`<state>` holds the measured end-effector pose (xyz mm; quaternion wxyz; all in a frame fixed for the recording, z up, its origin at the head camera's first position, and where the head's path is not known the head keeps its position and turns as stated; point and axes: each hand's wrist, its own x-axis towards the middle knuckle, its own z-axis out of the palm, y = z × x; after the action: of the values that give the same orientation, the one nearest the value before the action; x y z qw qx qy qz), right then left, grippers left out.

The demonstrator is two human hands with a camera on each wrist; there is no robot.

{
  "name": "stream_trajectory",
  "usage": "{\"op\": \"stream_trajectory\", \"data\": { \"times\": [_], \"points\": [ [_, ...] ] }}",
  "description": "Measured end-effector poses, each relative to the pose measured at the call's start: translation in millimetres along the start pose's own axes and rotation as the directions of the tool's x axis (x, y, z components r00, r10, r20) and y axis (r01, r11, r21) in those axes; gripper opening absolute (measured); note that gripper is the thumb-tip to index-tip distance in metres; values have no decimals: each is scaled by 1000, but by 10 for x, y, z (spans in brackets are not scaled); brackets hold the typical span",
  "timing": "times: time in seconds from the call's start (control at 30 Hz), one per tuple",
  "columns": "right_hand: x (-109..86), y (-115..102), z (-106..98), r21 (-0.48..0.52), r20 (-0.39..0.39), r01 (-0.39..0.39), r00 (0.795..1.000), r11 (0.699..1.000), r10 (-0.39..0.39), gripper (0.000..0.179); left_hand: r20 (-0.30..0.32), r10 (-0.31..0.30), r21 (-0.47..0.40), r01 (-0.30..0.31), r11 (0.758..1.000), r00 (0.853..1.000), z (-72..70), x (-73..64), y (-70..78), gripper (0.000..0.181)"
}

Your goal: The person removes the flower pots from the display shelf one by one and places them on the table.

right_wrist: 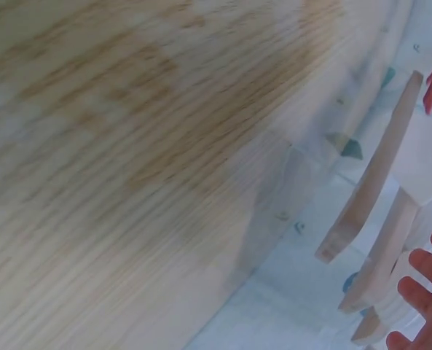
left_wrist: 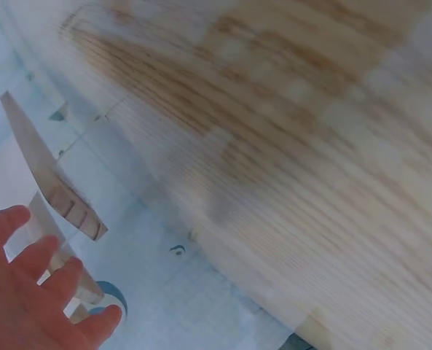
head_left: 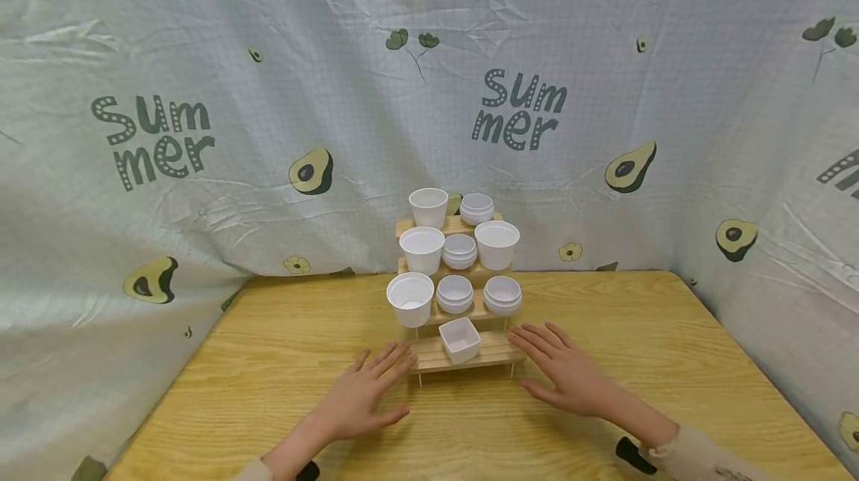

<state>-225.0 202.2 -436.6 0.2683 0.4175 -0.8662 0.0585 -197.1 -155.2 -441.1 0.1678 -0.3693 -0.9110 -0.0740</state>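
A tiered wooden stand (head_left: 495, 350) with several steps holds small white pots. On its lowest step sits a square white pot (head_left: 460, 341), slightly turned. My left hand (head_left: 359, 395) is spread with straight fingers, its fingertips right at the left end of that step. At the opposite end, my right hand (head_left: 567, 371) reaches in with extended fingers and thumb apart. Both palms are without any object. The left wrist view shows the fingers (left_wrist: 59, 281) overlapping the stand's end; in the right wrist view the other hand's fingers (right_wrist: 423, 281) do likewise.
Round white pots stand on the upper steps, including a wide cup (head_left: 411, 300) at left and a low jar (head_left: 502, 296) at right. The wooden table (head_left: 302, 332) ends at a patterned cloth (head_left: 376, 108) hanging behind and on both sides.
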Motion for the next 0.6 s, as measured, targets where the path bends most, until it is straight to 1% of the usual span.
{"op": "stream_trajectory", "data": {
  "times": [0.13,0.3,0.47,0.6],
  "points": [
    [60,-33,-4,8,17,4,1000,1000,-4,71,-6,18,20,-18,1000,1000,20,16,10,71],
    [139,-71,0,16,45,8,999,1000,-9,71,3,37,42,-37,998,999,39,37,18,70],
    [215,-113,27,18,21,22,1000,1000,-22,71,13,57,52,-57,997,998,85,43,26,69],
    [304,-143,70,28,-9,45,999,999,-45,72,-11,73,83,-72,994,997,104,60,29,69]
  ]
}}
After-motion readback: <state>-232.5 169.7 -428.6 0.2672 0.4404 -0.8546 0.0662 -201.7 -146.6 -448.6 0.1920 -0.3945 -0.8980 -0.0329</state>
